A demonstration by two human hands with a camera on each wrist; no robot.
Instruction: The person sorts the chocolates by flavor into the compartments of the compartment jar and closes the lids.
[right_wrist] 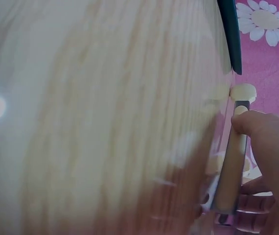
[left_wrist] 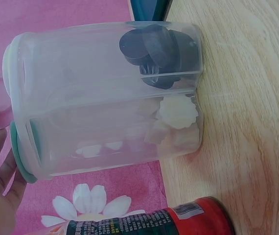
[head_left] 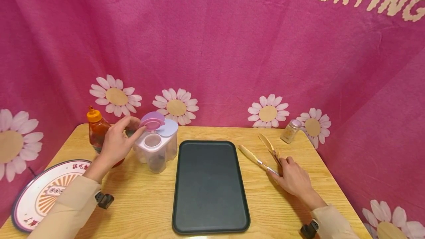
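My left hand (head_left: 117,139) pinches a raised pink lid (head_left: 153,124) of a clear compartmented container (head_left: 156,158). One round opening in the container's top shows beneath that lid. A purple lid and a pale blue lid (head_left: 168,127) are beside it; in the left wrist view a green lid (left_wrist: 23,154) is near my fingers. Dark round pieces (left_wrist: 154,51) and pale scalloped pieces (left_wrist: 177,111) lie in separate compartments. On the right, my right hand (head_left: 293,176) holds the handles of tongs (head_left: 254,157), whose pale tips are spread apart low over the table.
A dark rectangular tray (head_left: 210,187) lies mid-table between the hands. An orange-capped sauce bottle (head_left: 97,132) stands behind my left forearm, with a round printed plate (head_left: 30,202) at front left. A small shaker jar (head_left: 290,131) is near the back right corner.
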